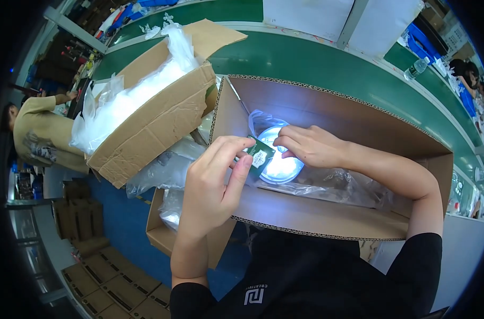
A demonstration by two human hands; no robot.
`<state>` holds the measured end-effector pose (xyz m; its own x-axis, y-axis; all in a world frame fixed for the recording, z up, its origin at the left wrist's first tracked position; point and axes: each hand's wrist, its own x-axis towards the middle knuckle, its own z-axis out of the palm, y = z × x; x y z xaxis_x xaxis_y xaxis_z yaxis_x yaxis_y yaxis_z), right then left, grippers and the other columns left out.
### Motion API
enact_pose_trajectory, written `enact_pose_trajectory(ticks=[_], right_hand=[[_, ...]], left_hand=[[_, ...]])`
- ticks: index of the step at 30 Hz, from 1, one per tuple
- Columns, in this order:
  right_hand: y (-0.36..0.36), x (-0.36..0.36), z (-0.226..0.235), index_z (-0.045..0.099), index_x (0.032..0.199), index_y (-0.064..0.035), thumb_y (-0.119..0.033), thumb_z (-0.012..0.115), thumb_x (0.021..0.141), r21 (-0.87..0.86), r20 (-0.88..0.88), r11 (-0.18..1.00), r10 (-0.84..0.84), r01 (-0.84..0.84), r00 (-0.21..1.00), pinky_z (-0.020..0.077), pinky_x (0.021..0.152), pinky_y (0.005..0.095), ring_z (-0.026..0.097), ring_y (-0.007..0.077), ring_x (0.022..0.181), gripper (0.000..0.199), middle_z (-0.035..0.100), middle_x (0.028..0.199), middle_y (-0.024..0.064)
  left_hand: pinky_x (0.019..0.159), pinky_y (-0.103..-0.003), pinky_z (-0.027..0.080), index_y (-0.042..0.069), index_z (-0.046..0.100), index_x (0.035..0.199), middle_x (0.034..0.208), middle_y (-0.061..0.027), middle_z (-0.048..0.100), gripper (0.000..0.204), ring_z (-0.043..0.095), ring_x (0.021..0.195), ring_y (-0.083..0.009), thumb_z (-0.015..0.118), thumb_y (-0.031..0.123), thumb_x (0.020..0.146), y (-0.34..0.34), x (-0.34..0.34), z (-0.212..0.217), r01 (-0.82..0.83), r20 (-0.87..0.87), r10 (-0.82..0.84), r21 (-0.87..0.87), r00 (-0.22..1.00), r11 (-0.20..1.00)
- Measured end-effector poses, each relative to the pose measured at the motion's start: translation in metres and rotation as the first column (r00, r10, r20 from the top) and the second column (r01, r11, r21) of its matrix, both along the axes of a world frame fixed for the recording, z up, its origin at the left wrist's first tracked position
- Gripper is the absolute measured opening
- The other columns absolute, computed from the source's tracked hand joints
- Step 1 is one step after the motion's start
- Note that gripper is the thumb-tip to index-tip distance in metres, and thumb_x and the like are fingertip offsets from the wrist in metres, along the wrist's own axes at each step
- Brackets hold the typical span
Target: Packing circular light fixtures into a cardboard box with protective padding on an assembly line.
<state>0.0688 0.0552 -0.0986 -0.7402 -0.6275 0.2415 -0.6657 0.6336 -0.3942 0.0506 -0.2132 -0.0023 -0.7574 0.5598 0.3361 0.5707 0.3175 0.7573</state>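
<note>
So we'd call this partway through, as far as one view goes. The round light (285, 166) is lit up white and sits inside the open long cardboard box (316, 215), toward its left end, with loose clear plastic film (353, 189) beside it. The green card (259, 161) is out in the open but hasn't been set down, and the box isn't closed, so we'd guess those bits are what's left. Can't tell if the light needs anything more.

Grip-wise, our left hand (212, 178) has the card pinched between thumb and fingers, tilted, overlapping the light's left edge from up here; no clue whether they actually touch. That forearm comes nearly straight up from below, back of the hand to the left. Our right hand (311, 144) is over the light's upper right, fingers curled down, elbow way out by the box's right end. Whether those fingertips are gripping anything, we honestly can't tell.
</note>
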Motion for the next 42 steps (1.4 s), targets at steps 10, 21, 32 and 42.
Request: enact_pose_trajectory(ticks=[10, 21, 32, 42], right_hand=[[0.004, 0.001, 0.004, 0.058, 0.119, 0.0003, -0.019, 0.072, 0.095, 0.063, -0.156, 0.987, 0.156, -0.148, 0.975, 0.0531, 0.054, 0.0359, 0.066, 0.0235, 0.092, 0.033, 0.059, 0.102, 0.0096], [0.007, 0.012, 0.002, 0.058, 0.122, -0.0039, -0.03, 0.064, 0.102, 0.015, 0.062, 0.995, 0.099, -0.1, 0.993, 0.0556, 0.059, 0.0405, 0.067, 0.0272, 0.095, 0.033, 0.06, 0.109, 0.0105], [0.01, 0.01, -0.015, 0.057, 0.123, -0.005, -0.029, 0.065, 0.102, 0.076, 0.113, 0.993, 0.078, -0.087, 0.991, 0.055, 0.059, 0.0414, 0.067, 0.0267, 0.095, 0.033, 0.06, 0.109, 0.0093], [0.002, 0.009, -0.029, 0.059, 0.119, -0.0019, -0.025, 0.067, 0.099, 0.053, 0.107, 0.997, 0.045, -0.051, 0.993, 0.059, 0.068, 0.0436, 0.066, 0.0308, 0.105, 0.031, 0.061, 0.111, 0.0129]], left_hand=[[0.07, -0.034, 0.056, 0.0, 0.072, 0.106, 0.1, -0.0132, 0.074, 0.012, 0.071, 0.081, -0.026, 0.069, 0.007, 0.096, 0.002, 0.0, 0.003, 0.042, -0.089, -0.054, -0.126, 0.995, 0.991], [0.068, -0.034, 0.056, 0.0, 0.073, 0.104, 0.097, -0.013, 0.074, 0.011, 0.071, 0.079, -0.0256, 0.071, 0.006, 0.096, 0.004, 0.003, 0.004, 0.02, -0.075, -0.029, -0.12, 0.997, 0.993], [0.072, -0.032, 0.055, -0.003, 0.072, 0.105, 0.098, -0.0138, 0.074, 0.012, 0.071, 0.081, -0.0235, 0.068, 0.004, 0.096, 0.001, 0.003, 0.005, 0.043, -0.063, -0.051, -0.122, 0.997, 0.992], [0.068, -0.033, 0.057, -0.001, 0.073, 0.104, 0.096, -0.0132, 0.074, 0.011, 0.072, 0.079, -0.0247, 0.072, 0.006, 0.094, 0.003, 0.0, 0.003, 0.043, -0.089, -0.052, -0.106, 0.995, 0.993]])
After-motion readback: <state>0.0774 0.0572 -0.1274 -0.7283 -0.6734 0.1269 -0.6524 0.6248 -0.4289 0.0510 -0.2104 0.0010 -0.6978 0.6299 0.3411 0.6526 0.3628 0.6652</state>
